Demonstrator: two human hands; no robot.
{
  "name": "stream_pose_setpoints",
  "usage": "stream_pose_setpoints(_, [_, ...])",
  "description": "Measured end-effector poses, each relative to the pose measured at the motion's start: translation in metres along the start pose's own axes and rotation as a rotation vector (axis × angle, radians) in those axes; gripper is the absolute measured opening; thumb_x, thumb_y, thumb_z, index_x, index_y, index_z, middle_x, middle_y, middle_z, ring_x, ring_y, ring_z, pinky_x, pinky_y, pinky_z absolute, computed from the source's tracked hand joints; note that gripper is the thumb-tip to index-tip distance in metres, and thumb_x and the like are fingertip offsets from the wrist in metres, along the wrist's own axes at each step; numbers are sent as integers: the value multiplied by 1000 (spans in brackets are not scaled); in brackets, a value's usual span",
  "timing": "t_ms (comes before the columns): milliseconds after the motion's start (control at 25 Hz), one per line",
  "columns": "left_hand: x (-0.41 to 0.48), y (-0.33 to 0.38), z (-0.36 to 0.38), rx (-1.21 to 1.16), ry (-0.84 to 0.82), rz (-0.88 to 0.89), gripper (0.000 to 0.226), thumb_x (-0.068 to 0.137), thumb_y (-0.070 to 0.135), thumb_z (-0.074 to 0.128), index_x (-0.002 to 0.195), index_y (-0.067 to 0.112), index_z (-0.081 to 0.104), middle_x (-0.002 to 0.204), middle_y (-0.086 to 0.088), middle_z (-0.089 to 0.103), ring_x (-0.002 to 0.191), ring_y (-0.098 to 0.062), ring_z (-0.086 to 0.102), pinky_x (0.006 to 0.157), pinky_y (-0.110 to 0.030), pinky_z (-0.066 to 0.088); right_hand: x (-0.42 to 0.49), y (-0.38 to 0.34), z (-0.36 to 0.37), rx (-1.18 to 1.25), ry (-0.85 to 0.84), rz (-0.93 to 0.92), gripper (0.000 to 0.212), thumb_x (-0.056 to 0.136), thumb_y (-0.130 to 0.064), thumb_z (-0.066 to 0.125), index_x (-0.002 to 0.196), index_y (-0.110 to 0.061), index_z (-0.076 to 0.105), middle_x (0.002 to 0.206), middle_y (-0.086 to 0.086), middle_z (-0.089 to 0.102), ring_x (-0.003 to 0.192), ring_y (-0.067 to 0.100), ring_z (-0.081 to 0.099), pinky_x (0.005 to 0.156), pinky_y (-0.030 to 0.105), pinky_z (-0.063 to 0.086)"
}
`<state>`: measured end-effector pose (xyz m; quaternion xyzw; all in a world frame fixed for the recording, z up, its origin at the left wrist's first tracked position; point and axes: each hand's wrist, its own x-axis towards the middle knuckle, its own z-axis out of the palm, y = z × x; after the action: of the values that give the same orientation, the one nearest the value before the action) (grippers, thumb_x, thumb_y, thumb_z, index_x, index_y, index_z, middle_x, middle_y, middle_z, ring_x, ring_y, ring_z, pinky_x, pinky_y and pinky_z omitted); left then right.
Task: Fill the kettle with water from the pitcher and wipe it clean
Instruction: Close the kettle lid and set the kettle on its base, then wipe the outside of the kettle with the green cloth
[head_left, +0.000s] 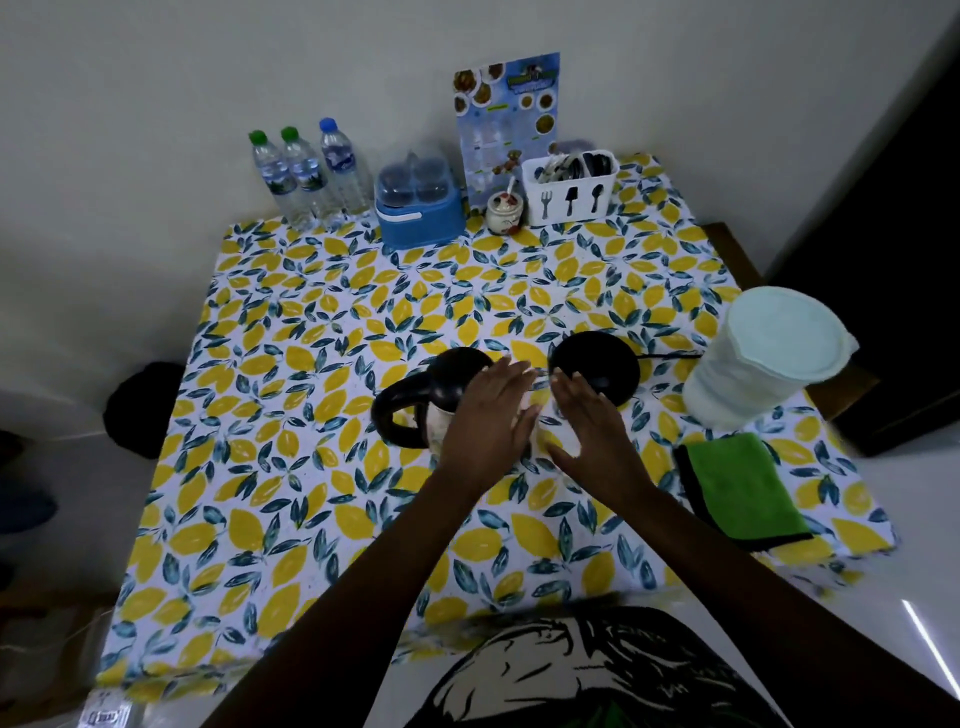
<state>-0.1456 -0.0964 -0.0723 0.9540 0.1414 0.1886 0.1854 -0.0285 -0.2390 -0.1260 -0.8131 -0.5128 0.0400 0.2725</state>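
Note:
The kettle (415, 405), pale-bodied with a black lid and a black loop handle on its left, stands mid-table. My left hand (488, 415) lies over its right side with fingers stretched out, hiding much of the body; I cannot tell whether it grips. My right hand (592, 426) hovers flat and open just to the right, fingertips at the near edge of the round black kettle base (597, 358). The white pitcher (753, 364) with a pale lid stands at the right. A folded green cloth (737, 488) with black trim lies in front of it.
A lemon-print tablecloth (322, 493) covers the table. Along the back wall stand three water bottles (306, 171), a blue container (418, 202), a small jar (504, 210), a white cutlery holder (569, 189) and a menu card (506, 119). The base's cord (670, 356) runs right.

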Motion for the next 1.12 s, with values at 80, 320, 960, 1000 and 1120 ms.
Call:
stream_pose_setpoints(80, [6, 21, 23, -20, -33, 45, 46, 98, 35, 42, 134, 9, 52, 141, -9, 54, 138, -26, 41, 113, -41, 32, -23, 22, -10, -53, 54, 103, 75, 89, -52, 45, 152, -24, 17, 160, -3, 18, 148, 19, 9, 113, 51, 20])
stream_pose_setpoints(320, [6, 74, 110, -125, -501, 126, 49, 97, 34, 50, 139, 8, 46, 147, -12, 45, 143, -30, 30, 116, -44, 28, -112, 109, -25, -266, -25, 539, 70, 80, -61, 47, 141, -27, 44, 152, 2, 39, 141, 40, 27, 103, 67, 29])
stream_pose_setpoints(960, [18, 101, 172, -110, -655, 122, 48, 96, 32, 53, 138, 10, 48, 147, -9, 46, 143, -29, 31, 117, -41, 27, -130, 195, -37, -193, -185, 463, 29, 71, -12, 68, 100, -9, 67, 99, 17, 65, 83, 44, 57, 68, 44, 52])
stream_pose_setpoints(1000, [18, 98, 167, -119, -634, 112, 48, 96, 32, 52, 139, 10, 47, 148, -9, 45, 143, -28, 31, 118, -41, 27, -126, 193, -40, -182, -154, 436, 24, 71, -14, 62, 94, -7, 68, 89, 18, 64, 75, 42, 58, 68, 40, 47])
stream_pose_setpoints(1120, [15, 83, 141, -142, -530, 59, 47, 97, 31, 51, 139, 10, 47, 147, -9, 45, 143, -28, 31, 116, -43, 29, -98, 163, -47, -80, -11, 392, 35, 72, -20, 48, 95, -4, 69, 87, 17, 65, 72, 36, 60, 67, 35, 41])
